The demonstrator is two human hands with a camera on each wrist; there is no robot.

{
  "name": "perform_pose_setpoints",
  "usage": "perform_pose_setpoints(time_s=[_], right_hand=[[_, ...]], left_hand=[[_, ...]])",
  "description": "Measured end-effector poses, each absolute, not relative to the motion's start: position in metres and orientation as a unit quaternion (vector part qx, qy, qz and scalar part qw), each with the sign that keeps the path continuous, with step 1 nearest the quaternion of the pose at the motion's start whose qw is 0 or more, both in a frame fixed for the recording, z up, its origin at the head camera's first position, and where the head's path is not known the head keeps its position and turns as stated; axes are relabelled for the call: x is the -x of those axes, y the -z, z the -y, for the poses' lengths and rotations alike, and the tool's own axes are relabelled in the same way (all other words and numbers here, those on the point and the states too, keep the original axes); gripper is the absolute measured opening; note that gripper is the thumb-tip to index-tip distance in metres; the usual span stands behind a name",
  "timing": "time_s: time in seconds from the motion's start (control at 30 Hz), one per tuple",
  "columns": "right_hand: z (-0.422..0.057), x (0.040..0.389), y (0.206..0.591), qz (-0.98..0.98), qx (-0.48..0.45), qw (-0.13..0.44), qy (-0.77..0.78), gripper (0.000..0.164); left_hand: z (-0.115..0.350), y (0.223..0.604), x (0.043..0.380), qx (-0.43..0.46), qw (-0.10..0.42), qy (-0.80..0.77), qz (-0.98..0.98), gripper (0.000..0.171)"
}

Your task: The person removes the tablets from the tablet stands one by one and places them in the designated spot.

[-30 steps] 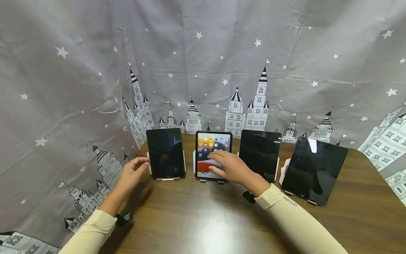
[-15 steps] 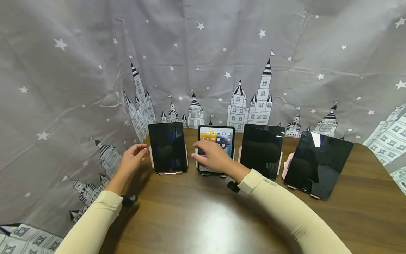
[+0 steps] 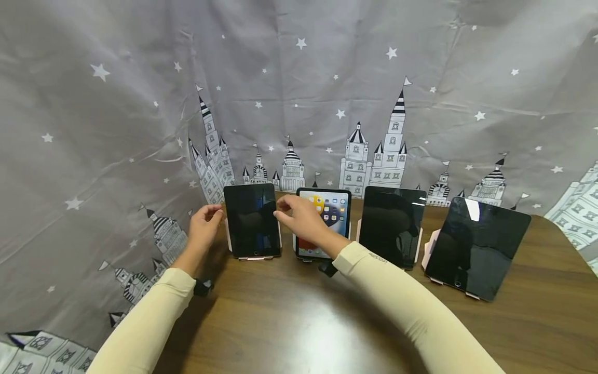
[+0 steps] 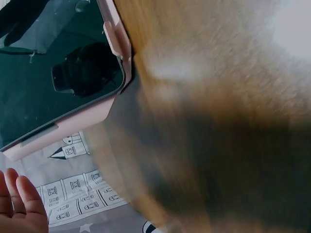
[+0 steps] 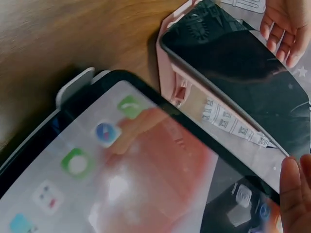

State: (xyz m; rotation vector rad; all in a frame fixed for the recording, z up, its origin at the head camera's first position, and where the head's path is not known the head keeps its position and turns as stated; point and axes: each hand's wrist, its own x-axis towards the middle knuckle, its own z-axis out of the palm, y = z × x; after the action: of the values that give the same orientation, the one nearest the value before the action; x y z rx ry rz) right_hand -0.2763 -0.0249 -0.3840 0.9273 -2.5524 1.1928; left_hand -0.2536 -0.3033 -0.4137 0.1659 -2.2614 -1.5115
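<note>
The leftmost tablet [image 3: 251, 221], with a dark screen, leans upright on a pink stand [image 4: 82, 114]. My left hand [image 3: 204, 228] hovers at its left edge, fingers loosely bent and holding nothing. In the left wrist view those fingers [image 4: 22, 196] are apart from the stand. My right hand [image 3: 303, 221] reaches across the front of a tablet with a lit home screen [image 3: 335, 210]. Its fingertips are right at the dark tablet's right edge, thumb and fingers spread apart. In the right wrist view, the fingers [image 5: 291, 189] come close to the dark tablet's corner.
Two more dark tablets stand to the right, one upright [image 3: 391, 226] and one tilted [image 3: 476, 249], both on pink stands. All rest on a brown wooden table [image 3: 280, 311]. A grey curtain [image 3: 317, 93] with stars and castles hangs close behind and to the left.
My right hand has moved left, from over the lit screen to the right edge of the leftmost tablet. My left hand stays beside that tablet's left edge.
</note>
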Motion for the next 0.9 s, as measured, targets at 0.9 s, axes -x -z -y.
perform_pose_setpoints(time_s=[0.9], right_hand=[[0.060, 0.297, 0.385, 0.871, -0.205, 0.137, -0.425, 0.024]], left_hand=[[0.295, 0.399, 0.270, -0.050, 0.191, 0.532, 0.823, 0.029]])
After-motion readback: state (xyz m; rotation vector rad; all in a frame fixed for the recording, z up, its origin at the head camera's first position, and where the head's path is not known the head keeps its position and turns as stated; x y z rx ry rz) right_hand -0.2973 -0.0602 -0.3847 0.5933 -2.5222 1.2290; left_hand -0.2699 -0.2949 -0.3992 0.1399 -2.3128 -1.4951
